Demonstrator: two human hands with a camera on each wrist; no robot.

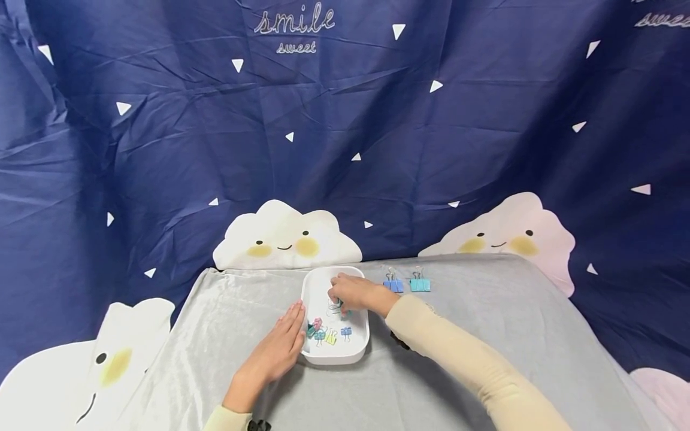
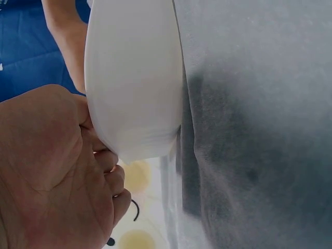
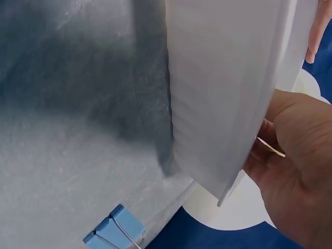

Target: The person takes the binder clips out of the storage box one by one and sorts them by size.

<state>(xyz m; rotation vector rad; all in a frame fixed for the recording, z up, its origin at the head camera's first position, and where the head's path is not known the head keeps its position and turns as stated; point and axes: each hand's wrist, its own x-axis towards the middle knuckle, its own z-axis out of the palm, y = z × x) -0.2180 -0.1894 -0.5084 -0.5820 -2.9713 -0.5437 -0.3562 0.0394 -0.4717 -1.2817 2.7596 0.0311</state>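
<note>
A white tray (image 1: pixel 335 360) stands on the cloth with several small binder clips in its near half, among them a pink clip (image 1: pixel 317 323), a yellow clip (image 1: pixel 330 337) and a blue clip (image 1: pixel 346 331). My left hand (image 1: pixel 277 347) lies along the tray's left side, its straight fingers touching the rim. Over the tray's middle, my right hand (image 1: pixel 356 293) reaches in with bent fingers pointing down. Wire handles and a bit of teal show beneath its fingertips; the fingers partly hide them, so I cannot tell whether they pinch anything. The right wrist view shows the tray wall (image 3: pixel 223 93) beside this hand.
To the right of the tray, a larger blue binder clip (image 1: pixel 393 286) and a teal binder clip (image 1: pixel 420 284) stand on the grey cloth (image 1: pixel 226 317). A dark blue curtain (image 1: pixel 323 108) with cloud prints hangs behind the table.
</note>
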